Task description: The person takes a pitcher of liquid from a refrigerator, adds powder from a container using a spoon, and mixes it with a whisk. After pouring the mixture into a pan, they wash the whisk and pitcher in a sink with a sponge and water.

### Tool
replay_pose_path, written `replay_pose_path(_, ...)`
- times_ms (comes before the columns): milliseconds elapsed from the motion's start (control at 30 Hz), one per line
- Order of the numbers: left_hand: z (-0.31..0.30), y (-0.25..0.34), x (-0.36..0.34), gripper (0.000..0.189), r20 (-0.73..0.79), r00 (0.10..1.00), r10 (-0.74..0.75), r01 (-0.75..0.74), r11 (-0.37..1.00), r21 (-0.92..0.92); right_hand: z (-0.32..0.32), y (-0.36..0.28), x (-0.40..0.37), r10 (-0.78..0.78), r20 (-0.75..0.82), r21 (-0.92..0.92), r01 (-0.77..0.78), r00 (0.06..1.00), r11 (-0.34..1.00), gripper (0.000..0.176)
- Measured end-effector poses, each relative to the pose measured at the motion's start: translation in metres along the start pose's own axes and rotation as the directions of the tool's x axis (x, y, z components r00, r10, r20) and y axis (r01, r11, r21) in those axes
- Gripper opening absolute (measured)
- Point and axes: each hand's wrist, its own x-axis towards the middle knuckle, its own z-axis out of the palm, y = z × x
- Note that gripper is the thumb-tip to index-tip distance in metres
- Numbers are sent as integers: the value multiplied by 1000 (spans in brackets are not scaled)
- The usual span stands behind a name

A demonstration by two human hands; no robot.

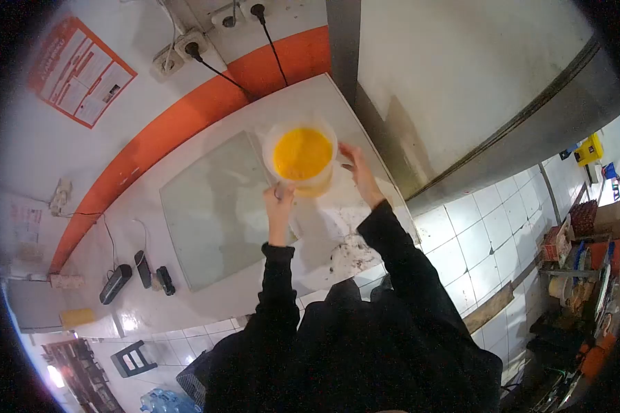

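A translucent white tub (315, 186) with bright yellow contents (302, 154) is over the white table, beside a glass sheet. My left hand (278, 199) is closed on its near-left edge, thumb on top and fingers curled in. On the other side, my right hand (359, 175) reaches up along the tub, fingers apart and fingertips right at its wall. Both arms are in black sleeves.
The glass sheet (217, 206) lies on the white table (255, 292), near whitish powdery smears (351, 258). Several small black devices (116, 283) lie at the left. A large pale appliance (455, 89) borders the right side. Plugs (193, 50) and cords hang behind.
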Motion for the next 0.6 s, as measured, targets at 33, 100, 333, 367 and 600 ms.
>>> replay_pose_path(33,-3,10,-12,41,60,998,-5,8,999,-54,5,9,10,-2,-5,1,2,1000,1000,47)
replay_pose_path(100,-12,-5,-32,40,114,993,33,-39,998,52,11,23,22,149,80,-60,-145,986,988,56)
replay_pose_path(333,-27,-29,-125,41,124,981,-152,141,985,95,-14,6,-54,242,128,68,-252,962,965,54)
replay_pose_path(367,-19,-17,-141,43,58,989,-139,135,989,62,-22,7,-75,206,50,70,-209,977,975,54)
replay_pose_path(600,36,69,-204,39,761,640,-106,311,942,-130,-80,-56,-243,-35,-432,134,103,901,986,70)
